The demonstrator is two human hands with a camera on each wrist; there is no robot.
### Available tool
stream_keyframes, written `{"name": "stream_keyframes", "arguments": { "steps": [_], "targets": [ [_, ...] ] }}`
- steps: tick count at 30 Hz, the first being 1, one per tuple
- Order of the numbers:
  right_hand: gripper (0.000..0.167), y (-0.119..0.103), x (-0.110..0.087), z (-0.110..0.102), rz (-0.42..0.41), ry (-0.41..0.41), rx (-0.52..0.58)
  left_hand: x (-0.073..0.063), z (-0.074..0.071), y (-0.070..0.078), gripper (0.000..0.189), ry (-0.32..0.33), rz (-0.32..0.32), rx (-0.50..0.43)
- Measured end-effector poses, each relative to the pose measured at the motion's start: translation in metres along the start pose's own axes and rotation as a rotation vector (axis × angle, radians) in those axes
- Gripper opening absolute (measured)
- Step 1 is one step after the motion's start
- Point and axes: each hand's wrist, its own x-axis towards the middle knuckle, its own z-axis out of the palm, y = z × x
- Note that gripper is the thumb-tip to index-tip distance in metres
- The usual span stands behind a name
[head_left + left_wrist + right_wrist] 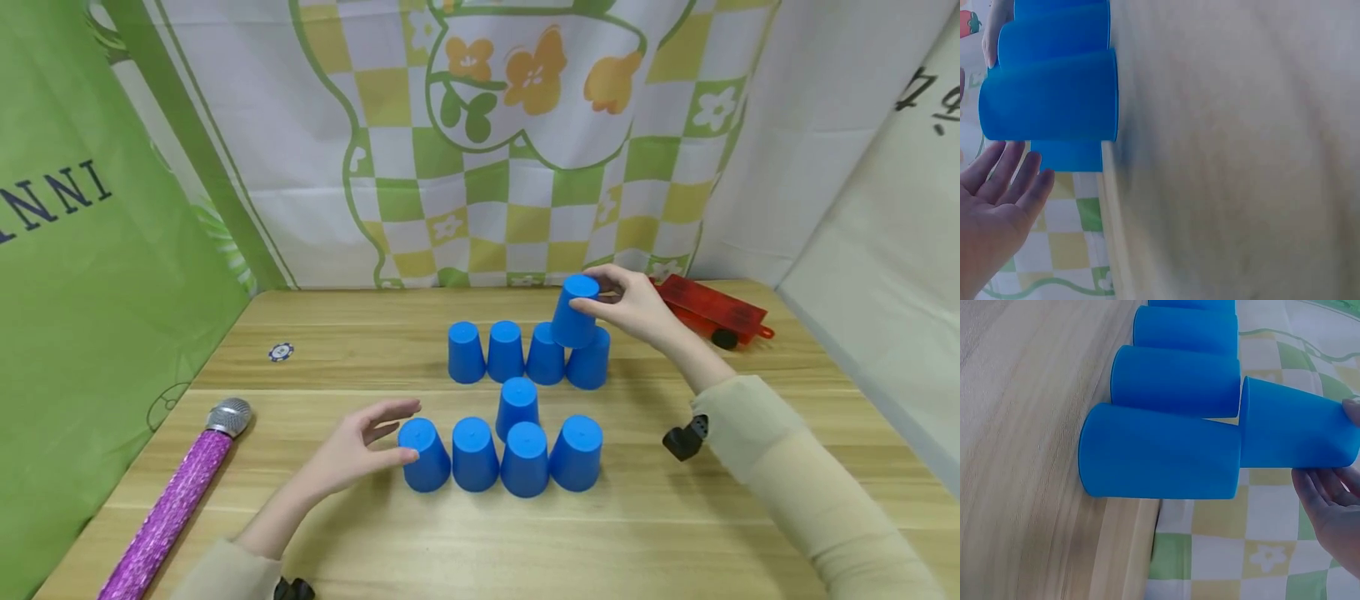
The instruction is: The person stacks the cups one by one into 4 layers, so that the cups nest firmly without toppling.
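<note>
An upside-down blue plastic cup (574, 317) is pinched near its closed top between the thumb and fingers of my right hand (636, 310). Its rim overlaps the two right-hand cups of the back row; the right wrist view shows it right at the top of the end cup (1160, 453). My left hand (348, 454) has its fingers extended beside the leftmost front cup (426, 462), the thumb tip overlapping that cup in the head view. Several upturned cups form this front row, and a single cup (517, 404) stands just behind them.
On the left of the wooden table (480, 550) lies a microphone (176, 500) with a glittery purple handle. A poker chip (281, 352) is at the back left. A red toy cart (708, 308) stands behind my right forearm, and patterned cloth (510, 200) hangs along the far edge.
</note>
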Motion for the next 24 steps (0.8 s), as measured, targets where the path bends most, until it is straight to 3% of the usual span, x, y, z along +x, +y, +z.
{"name": "stream_keyframes", "arguments": {
  "steps": [10,16,24],
  "targets": [
    [0.058,-0.001,0.002,0.004,0.008,-0.004,0.006,-0.006,0.014,-0.004,0.065,0.046,-0.075,0.007],
    [0.058,-0.003,0.003,0.006,0.006,0.003,-0.003,-0.006,0.015,-0.003,0.060,0.072,-0.122,-0.008],
    [0.060,-0.003,0.003,0.006,0.013,-0.007,-0.001,-0.005,0.013,0.001,0.056,0.073,-0.129,-0.003]
  ]
}}
